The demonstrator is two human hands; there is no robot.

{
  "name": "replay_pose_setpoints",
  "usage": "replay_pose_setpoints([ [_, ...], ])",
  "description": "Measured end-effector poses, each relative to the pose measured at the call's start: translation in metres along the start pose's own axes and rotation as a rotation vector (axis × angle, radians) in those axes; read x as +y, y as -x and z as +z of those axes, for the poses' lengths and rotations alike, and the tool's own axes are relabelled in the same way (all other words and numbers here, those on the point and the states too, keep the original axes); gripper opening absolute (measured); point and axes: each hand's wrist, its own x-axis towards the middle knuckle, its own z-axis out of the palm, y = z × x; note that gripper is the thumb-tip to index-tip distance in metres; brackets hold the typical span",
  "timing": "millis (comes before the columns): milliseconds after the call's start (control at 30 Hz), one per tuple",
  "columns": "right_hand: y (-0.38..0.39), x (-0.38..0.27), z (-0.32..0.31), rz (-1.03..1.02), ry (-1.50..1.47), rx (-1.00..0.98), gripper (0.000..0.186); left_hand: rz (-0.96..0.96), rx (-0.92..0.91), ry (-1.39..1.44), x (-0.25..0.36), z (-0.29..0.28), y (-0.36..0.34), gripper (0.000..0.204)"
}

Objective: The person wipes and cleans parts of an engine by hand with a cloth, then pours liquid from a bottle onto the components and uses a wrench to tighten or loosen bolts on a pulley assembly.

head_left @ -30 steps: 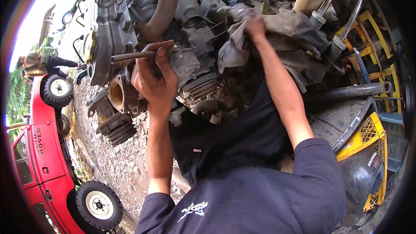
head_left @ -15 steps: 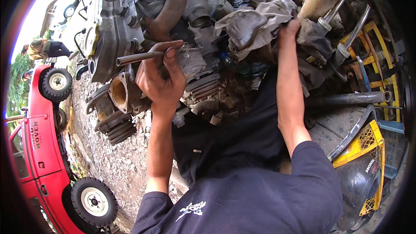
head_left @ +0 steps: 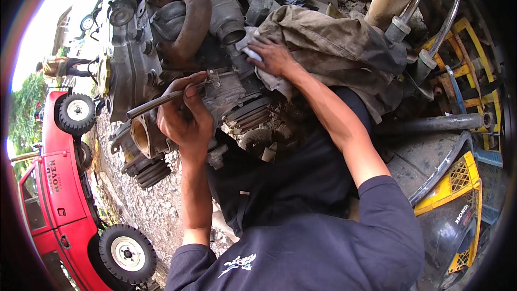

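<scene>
My left hand (head_left: 186,117) is closed round a slim metal rod (head_left: 153,104), its fingers near the rod's upper end beside the engine block. My right hand (head_left: 274,56) rests on a light grey rag (head_left: 250,47) with its fingers bent over it, at the edge of a large grey-brown cloth (head_left: 328,37). That cloth is draped over the parts to the right. Ahead of both hands stands a greasy engine (head_left: 129,56) with a curved rusty pipe (head_left: 196,19). A round opening (head_left: 141,139) in a metal housing lies below my left hand, beside a ribbed pulley (head_left: 148,172).
A red off-road vehicle (head_left: 67,183) stands on the gravel at the left, with a person (head_left: 62,67) farther off. Chrome shock-absorber rods (head_left: 414,0), a yellow crate (head_left: 452,183), a dark helmet (head_left: 444,237) and a long metal tube (head_left: 431,124) lie at the right.
My right hand has come left and forward, from the crumpled cloth onto the grey rag, and the cloth now lies spread out. My left hand with the rod has shifted slightly left.
</scene>
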Motion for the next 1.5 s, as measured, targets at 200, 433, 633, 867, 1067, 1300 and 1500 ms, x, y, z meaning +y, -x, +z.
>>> replay_pose_setpoints([
  [200,-0.001,0.078,-0.027,0.813,-0.174,0.166,0.036,0.072,0.05,0.0,-0.001,0.004,-0.001,0.01],
  [433,-0.004,0.029,-0.08,0.775,-0.855,0.793,0.052,0.02,0.083,0.031,-0.001,0.003,0.005,0.016],
  [633,0.041,-0.069,-0.003,0.094,-0.106,0.118,0.048,0.056,0.072,0.012,0.001,0.005,0.003,0.017],
  [867,0.036,-0.024,0.004,-0.179,-0.078,0.119,0.044,0.149,0.062,0.021,-0.007,-0.002,0.003,0.008],
  [1067,0.023,-0.039,-0.024,0.373,-0.383,0.493,0.024,0.132,0.044,0.032,-0.004,-0.004,0.004,0.012],
  [1300,0.068,-0.108,-0.002,-0.057,-0.35,0.089,0.027,0.207,0.124,0.062,-0.008,0.004,0.001,0.008],
  [1500,0.084,-0.067,0.007,0.005,-0.188,-0.18,0.036,0.218,0.113,0.034,-0.01,0.004,0.0,0.006],
])
